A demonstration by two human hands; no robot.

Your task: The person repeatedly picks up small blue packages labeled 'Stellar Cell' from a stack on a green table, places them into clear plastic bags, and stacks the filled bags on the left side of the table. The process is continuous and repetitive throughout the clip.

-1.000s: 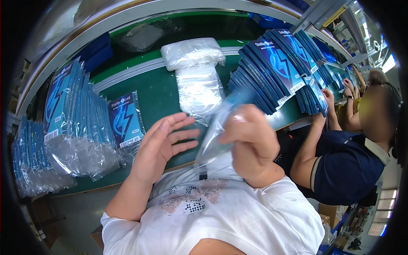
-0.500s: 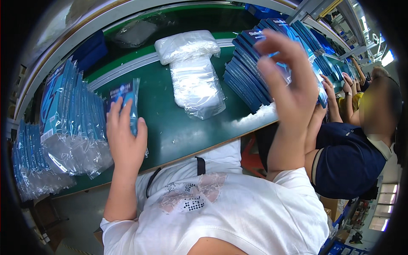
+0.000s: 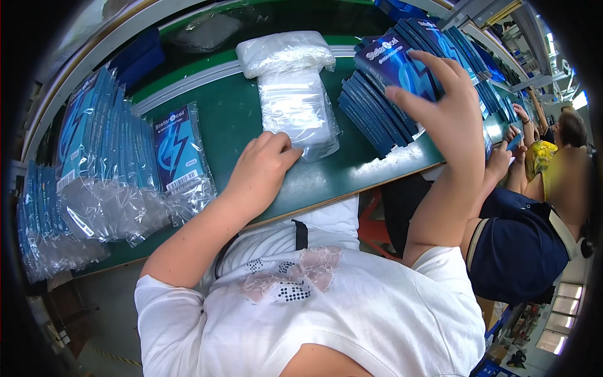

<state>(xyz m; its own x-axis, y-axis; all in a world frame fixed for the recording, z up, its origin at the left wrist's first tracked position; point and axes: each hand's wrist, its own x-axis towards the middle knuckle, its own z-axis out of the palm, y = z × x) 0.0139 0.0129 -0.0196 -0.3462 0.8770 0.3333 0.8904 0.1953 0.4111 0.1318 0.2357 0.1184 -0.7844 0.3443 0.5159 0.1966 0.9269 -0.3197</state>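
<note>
A stack of clear plastic bags (image 3: 292, 103) lies in the middle of the green table. My left hand (image 3: 262, 166) is at its near left corner, fingers curled down and the thumb against the bag edge. Its fingertips are hidden, so what they hold, if anything, does not show. On the right, my right hand (image 3: 455, 103) reaches over a flat blue box (image 3: 399, 63) on top of the row of boxes. Thumb and fingers are spread apart there, not closed on it. A bagged blue box (image 3: 178, 147) leans at the end of the left-hand row.
Bagged blue boxes (image 3: 103, 151) stand in rows on the left. Unbagged blue boxes (image 3: 370, 113) lean at right. A thick folded clear plastic bundle (image 3: 286, 51) lies behind the bags. Close on my right sits a co-worker in a dark shirt (image 3: 512, 242), hands at the table.
My left hand has left the bagged box and moved right to the plastic bags. The bagged box now leans back, its front showing. My right hand has moved slightly right, its fingers still apart.
</note>
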